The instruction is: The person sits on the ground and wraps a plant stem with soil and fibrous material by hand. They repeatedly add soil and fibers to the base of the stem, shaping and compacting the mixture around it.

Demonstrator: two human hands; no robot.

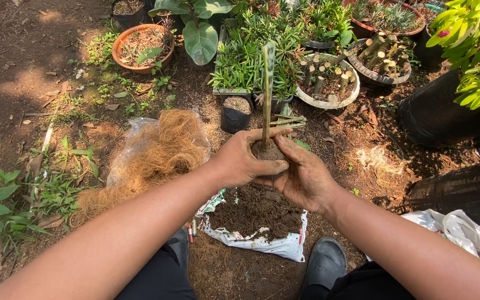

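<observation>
Both hands meet at the centre of the frame; my left hand (243, 161) wraps its fingers round a ball of soil (268, 151) while my right hand (301, 175) cups it from below and beside, so the clump seems pressed together rather than left to crumble; a thin green cutting (266, 94) stands upright out of it. Directly beneath, a white sack of dark soil (256, 214) lies open, placed to catch whatever falls; a heap of coconut fibre (159, 153) on clear plastic sits left of centre, close by.

Bare forearms, soil-smudged left hand (245, 161) and right hand (301, 176), dark trousers, dark rubber shoe (325, 262)
</observation>
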